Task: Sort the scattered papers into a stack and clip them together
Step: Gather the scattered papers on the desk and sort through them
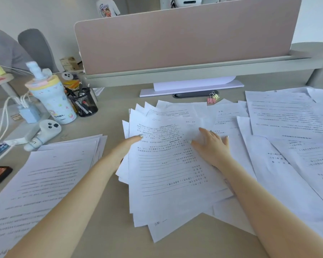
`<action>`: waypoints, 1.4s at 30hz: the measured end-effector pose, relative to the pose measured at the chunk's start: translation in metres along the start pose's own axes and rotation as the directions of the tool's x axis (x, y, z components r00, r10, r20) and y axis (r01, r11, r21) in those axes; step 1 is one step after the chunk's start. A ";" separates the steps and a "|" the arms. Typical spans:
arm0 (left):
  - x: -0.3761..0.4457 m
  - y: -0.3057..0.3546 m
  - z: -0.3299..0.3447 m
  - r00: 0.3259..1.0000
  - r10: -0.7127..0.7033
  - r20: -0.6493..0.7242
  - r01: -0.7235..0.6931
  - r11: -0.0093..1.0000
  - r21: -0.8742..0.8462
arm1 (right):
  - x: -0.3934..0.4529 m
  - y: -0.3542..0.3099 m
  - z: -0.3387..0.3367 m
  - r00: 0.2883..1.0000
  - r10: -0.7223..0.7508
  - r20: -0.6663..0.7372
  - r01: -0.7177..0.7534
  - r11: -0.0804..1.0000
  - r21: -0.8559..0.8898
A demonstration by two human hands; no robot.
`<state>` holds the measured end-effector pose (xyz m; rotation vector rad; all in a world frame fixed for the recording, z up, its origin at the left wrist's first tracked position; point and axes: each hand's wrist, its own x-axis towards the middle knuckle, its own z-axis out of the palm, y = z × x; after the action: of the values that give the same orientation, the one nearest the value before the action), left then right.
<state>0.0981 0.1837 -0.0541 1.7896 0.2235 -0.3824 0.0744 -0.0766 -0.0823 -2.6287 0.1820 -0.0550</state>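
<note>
While the middle pile (168, 164) lies fanned and ragged at centre frame, square it before gathering more: keep the right hand (212, 146) flat on top, fingers spread apart, and draw the left hand (127, 146), thumb over the left edge, other fingers hidden beneath, inward to align edges. Then pull in loose sheets at right (287, 116) and lower left (50, 174). Leave the binder clips (213, 98), upper centre on the counter (108, 220), for last.

This is an office. A beige desk (108, 216) backs onto a pink partition (185, 36) dividing workstations, with grey chairs (35, 47) at the next desk. Printed papers (166, 164), binder clips (213, 98) and a mesh pen holder (83, 103) lie on it.
</note>
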 end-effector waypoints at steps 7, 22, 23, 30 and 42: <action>0.015 -0.013 0.001 0.991 0.014 -0.132 -0.002 0.996 0.090 | -0.003 -0.002 -0.004 0.993 -0.117 -0.015 0.118 0.975 0.187; -0.046 0.058 -0.040 0.825 0.471 -0.311 -0.486 0.873 0.035 | 0.014 -0.046 -0.069 0.993 -0.061 -0.105 0.117 0.267 0.957; -0.049 0.066 -0.038 0.773 0.533 -0.344 -0.546 0.835 0.069 | 0.014 -0.057 -0.083 0.983 -0.108 -0.148 0.170 0.248 0.954; -0.071 0.110 -0.034 0.599 0.733 -0.323 -0.770 0.637 0.019 | 0.019 -0.103 -0.148 0.882 -0.270 -0.385 0.450 0.244 0.859; -0.051 0.069 -0.031 0.669 0.673 -0.316 -0.695 0.717 0.056 | 0.007 -0.088 -0.115 0.905 -0.202 -0.374 0.424 0.368 0.827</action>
<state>0.0790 0.1993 0.0341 1.7152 -0.2288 0.4624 0.0830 -0.0569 0.0613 -1.4910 -0.2531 -0.4468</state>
